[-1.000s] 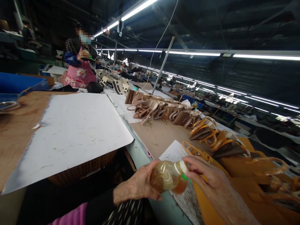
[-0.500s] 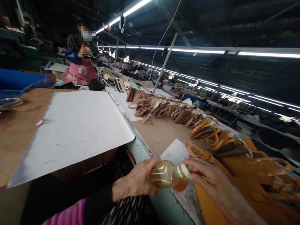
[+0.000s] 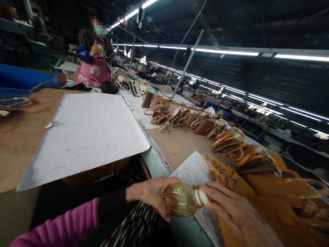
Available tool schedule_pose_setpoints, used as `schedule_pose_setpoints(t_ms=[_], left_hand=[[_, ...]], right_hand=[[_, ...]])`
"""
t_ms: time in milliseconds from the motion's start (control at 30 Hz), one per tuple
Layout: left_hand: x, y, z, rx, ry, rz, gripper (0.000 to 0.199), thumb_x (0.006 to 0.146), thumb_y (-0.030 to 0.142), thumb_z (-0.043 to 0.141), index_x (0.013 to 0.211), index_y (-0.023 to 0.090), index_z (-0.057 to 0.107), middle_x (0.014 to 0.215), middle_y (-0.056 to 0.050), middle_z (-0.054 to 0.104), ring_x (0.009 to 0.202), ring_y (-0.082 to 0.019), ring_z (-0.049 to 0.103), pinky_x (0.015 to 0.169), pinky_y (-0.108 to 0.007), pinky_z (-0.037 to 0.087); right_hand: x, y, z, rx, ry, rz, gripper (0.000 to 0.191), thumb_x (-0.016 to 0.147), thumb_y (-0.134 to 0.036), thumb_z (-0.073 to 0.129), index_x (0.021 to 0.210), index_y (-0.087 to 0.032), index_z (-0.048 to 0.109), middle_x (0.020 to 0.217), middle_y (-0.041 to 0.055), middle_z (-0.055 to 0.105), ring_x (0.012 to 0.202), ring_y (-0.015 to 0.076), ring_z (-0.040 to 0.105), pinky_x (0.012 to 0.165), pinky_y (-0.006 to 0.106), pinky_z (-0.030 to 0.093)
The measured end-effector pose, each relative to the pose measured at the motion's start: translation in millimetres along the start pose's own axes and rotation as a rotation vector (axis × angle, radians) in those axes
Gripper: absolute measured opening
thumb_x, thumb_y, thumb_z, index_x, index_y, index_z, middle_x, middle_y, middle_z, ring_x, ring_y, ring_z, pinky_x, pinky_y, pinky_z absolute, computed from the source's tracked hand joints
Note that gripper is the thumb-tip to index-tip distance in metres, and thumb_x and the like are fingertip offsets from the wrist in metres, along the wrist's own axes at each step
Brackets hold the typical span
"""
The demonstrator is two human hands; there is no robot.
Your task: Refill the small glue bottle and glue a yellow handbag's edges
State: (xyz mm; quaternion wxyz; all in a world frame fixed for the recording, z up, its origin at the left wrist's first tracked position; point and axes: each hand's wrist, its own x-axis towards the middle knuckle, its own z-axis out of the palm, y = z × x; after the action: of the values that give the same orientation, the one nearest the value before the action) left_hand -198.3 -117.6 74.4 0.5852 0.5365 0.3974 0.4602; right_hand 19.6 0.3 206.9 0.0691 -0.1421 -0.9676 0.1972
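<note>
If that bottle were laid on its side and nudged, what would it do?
The bottle would probably roll, as its body looks rounded. It may swing around its narrower white neck end rather than go straight. The amber colour suggests liquid inside, which might slosh and make it wobble.

The one camera rides on the person's head, looking forward and down. It has the left hand (image 3: 153,195) and right hand (image 3: 232,207) close below — ceiling lights (image 3: 224,51) far beyond.

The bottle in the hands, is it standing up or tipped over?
Tipped over. The bottle lies sideways, its wide body in the left hand and its white neck end by the fingers of the right hand.
</note>
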Motion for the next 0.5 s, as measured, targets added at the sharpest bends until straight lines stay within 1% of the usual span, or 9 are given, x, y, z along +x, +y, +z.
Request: schedule_pose_setpoints(t_ms=[67, 167, 233, 300, 333, 400, 467, 500], left_hand=[[-2.3, 1.6, -1.3, -0.008, -0.035, -0.053, 0.09, 0.045, 0.028, 0.094, 0.126, 0.022, 0.055, 0.11, -0.001, 0.066, 0.113, -0.03, 0.063, 0.093, -0.036, 0.053], [-5.9, 7.0, -0.9, -0.038, -0.095, -0.148, 0.095, 0.038, 0.021, 0.096, 0.125, 0.023, 0.058, 0.115, 0.0, 0.066, 0.12, -0.031, 0.059, 0.1, -0.036, 0.049], [-7.3, 10.0, 1.5, -0.124, -0.135, -0.198, 0.095, 0.037, 0.019, 0.096, 0.125, 0.025, 0.059, 0.118, 0.0, 0.066, 0.123, -0.03, 0.058, 0.101, -0.036, 0.049], [-8.0, 11.2, 5.0, -0.187, -0.146, -0.232, 0.094, 0.038, 0.02, 0.096, 0.124, 0.026, 0.059, 0.118, 0.001, 0.066, 0.123, -0.03, 0.058, 0.099, -0.036, 0.05], [-8.2, 11.1, 6.7, -0.199, -0.145, -0.244, 0.092, 0.039, 0.021, 0.096, 0.124, 0.025, 0.06, 0.117, 0.001, 0.066, 0.122, -0.031, 0.058, 0.098, -0.036, 0.05], [-8.7, 10.2, 9.7, -0.187, -0.14, -0.257, 0.089, 0.039, 0.024, 0.096, 0.121, 0.024, 0.061, 0.114, 0.001, 0.067, 0.121, -0.031, 0.059, 0.097, -0.036, 0.051], [-9.5, 8.7, 11.3, -0.185, -0.14, -0.253, 0.087, 0.04, 0.027, 0.096, 0.12, 0.023, 0.062, 0.114, 0.0, 0.067, 0.122, -0.032, 0.058, 0.097, -0.037, 0.051], [-10.0, 7.8, 11.6, -0.187, -0.14, -0.252, 0.087, 0.041, 0.029, 0.096, 0.12, 0.023, 0.063, 0.115, -0.001, 0.067, 0.122, -0.033, 0.058, 0.097, -0.037, 0.05]], right_hand=[[-3.2, -0.9, 3.6, 0.023, 0.023, 0.029, 0.029, 0.094, -0.032, 0.045, 0.101, -0.026, 0.074, 0.11, 0.0075, 0.071, 0.092, 0.0218, 0.07, 0.075, 0.027, 0.056], [-3.5, 4.0, 6.8, 0.086, -0.011, 0.094, 0.027, 0.093, -0.034, 0.05, 0.106, -0.027, 0.073, 0.111, 0.0064, 0.072, 0.099, 0.0221, 0.068, 0.084, 0.028, 0.054], [-1.7, 8.1, 6.6, 0.146, -0.06, 0.13, 0.031, 0.092, -0.038, 0.052, 0.11, -0.024, 0.072, 0.109, 0.0077, 0.072, 0.1, 0.0237, 0.067, 0.087, 0.031, 0.053], [-0.3, 10.1, 4.7, 0.187, -0.1, 0.173, 0.037, 0.091, -0.042, 0.052, 0.115, -0.021, 0.071, 0.108, 0.0095, 0.072, 0.099, 0.0252, 0.067, 0.087, 0.034, 0.053], [-0.2, 10.0, 3.5, 0.195, -0.124, 0.205, 0.04, 0.091, -0.043, 0.051, 0.117, -0.021, 0.07, 0.106, 0.0098, 0.073, 0.096, 0.0254, 0.068, 0.085, 0.034, 0.054], [-1.2, 8.0, 1.4, 0.187, -0.173, 0.273, 0.041, 0.09, -0.044, 0.049, 0.118, -0.021, 0.069, 0.094, 0.0083, 0.073, 0.083, 0.0235, 0.069, 0.075, 0.032, 0.055], [-4.1, 5.3, 0.6, 0.166, -0.212, 0.309, 0.041, 0.091, -0.044, 0.045, 0.114, -0.021, 0.07, 0.08, 0.0055, 0.071, 0.067, 0.0205, 0.066, 0.065, 0.029, 0.055], [-6.1, 4.2, 0.7, 0.154, -0.215, 0.309, 0.04, 0.091, -0.045, 0.044, 0.11, -0.022, 0.071, 0.078, 0.0051, 0.071, 0.064, 0.0199, 0.065, 0.063, 0.028, 0.054]])
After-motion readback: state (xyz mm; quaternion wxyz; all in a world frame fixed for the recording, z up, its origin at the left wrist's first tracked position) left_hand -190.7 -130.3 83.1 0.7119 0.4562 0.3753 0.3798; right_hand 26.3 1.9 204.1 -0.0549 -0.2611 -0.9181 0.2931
